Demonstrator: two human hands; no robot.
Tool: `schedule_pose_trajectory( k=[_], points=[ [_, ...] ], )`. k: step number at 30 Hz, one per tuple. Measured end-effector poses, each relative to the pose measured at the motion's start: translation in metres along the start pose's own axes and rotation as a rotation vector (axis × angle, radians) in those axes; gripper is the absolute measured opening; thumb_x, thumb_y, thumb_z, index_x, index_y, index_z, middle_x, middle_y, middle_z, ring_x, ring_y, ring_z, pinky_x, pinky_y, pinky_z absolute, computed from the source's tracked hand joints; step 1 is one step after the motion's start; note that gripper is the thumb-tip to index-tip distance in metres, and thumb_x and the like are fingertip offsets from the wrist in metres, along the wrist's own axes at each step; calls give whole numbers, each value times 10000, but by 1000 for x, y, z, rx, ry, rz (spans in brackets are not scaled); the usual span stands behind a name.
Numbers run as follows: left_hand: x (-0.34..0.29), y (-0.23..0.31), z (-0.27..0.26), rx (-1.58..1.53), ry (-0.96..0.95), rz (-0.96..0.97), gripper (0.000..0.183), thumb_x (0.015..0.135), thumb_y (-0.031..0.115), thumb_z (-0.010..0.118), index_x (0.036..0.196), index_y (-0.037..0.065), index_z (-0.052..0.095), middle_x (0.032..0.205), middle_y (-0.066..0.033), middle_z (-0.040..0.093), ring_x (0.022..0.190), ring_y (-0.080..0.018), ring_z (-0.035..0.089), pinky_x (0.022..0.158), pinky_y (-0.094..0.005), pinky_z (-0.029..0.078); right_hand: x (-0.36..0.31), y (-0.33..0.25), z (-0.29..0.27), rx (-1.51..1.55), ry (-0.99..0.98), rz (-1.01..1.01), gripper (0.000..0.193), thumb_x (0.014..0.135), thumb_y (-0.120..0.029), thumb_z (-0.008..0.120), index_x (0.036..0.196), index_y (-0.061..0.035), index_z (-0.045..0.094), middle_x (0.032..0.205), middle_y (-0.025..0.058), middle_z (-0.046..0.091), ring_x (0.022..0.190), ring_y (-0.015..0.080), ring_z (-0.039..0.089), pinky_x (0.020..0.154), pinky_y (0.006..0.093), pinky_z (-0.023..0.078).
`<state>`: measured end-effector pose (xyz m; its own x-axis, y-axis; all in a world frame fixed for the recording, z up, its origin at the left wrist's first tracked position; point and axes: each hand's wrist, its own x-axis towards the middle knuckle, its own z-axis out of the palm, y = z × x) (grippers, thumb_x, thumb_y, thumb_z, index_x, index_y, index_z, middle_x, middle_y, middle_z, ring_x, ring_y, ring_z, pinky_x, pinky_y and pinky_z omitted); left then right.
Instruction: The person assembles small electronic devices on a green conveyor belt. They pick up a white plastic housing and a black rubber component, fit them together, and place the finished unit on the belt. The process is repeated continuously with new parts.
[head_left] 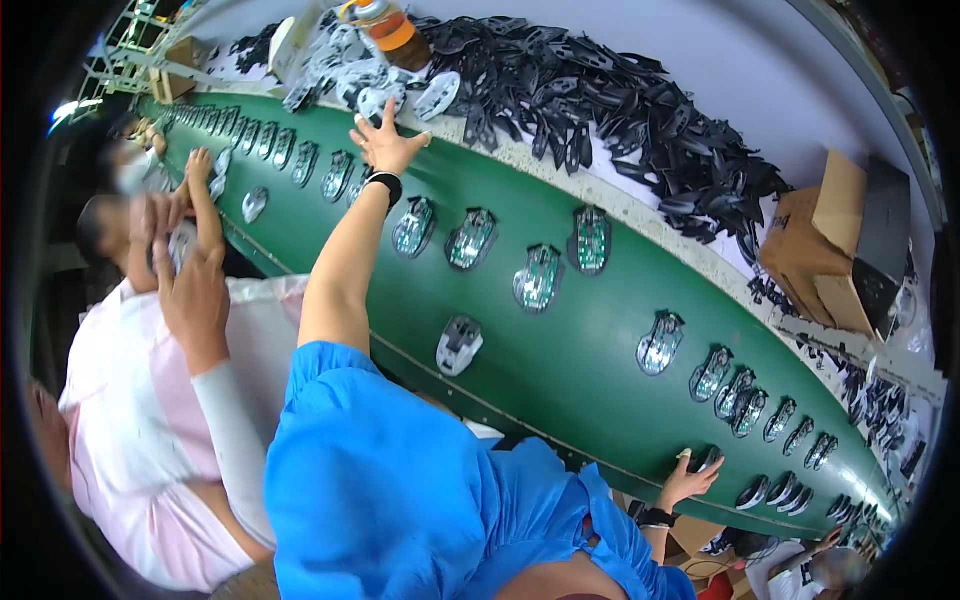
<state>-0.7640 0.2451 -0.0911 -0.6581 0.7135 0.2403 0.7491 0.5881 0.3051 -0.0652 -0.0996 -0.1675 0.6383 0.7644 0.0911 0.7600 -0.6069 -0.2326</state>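
My left hand [388, 143] stretches open-fingered across the green belt [560, 360] to the pale shells [375, 85] piled on the far counter [640, 205]; my right hand [688, 478] rests open on the near edge, bracing me.

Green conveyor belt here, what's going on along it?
A person in blue works at the green belt, which carries a row of half-built computer mouse bases with circuit boards showing. Their left hand reaches across, open, to a heap of pale shells on the far side. The right hand rests on a dark mouse base at the near edge. A co-worker in pink holds another piece.
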Motion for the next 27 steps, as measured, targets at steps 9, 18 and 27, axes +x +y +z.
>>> schedule_pose_trajectory(
  k=[9,18,27],
  points=[
    [67,-1,74,177,21,-131,924,558,481,813,1354,193,443,1523,-185,62,1380,-486,22,1036,-642,259,11,-72,-13,-87,-144,-75,852,731,-162,711,1466,-150,279,1437,291,265,1283,447,289,1057,525,238],
    [119,-83,88,141,268,41,358,711,254,721,1029,128,614,1367,-281,332,1234,-490,343,981,-541,384,36,-109,-4,-29,-218,-215,760,749,-120,706,1423,-107,354,1424,232,337,1285,406,323,1056,479,266],
    [35,5,8,-227,192,399,288,783,199,733,867,-24,572,930,-174,524,894,-333,509,802,-411,412,76,-229,-16,261,-228,-485,562,772,-57,693,1302,-64,506,1307,162,496,1182,338,459,969,393,394]
  ],
)
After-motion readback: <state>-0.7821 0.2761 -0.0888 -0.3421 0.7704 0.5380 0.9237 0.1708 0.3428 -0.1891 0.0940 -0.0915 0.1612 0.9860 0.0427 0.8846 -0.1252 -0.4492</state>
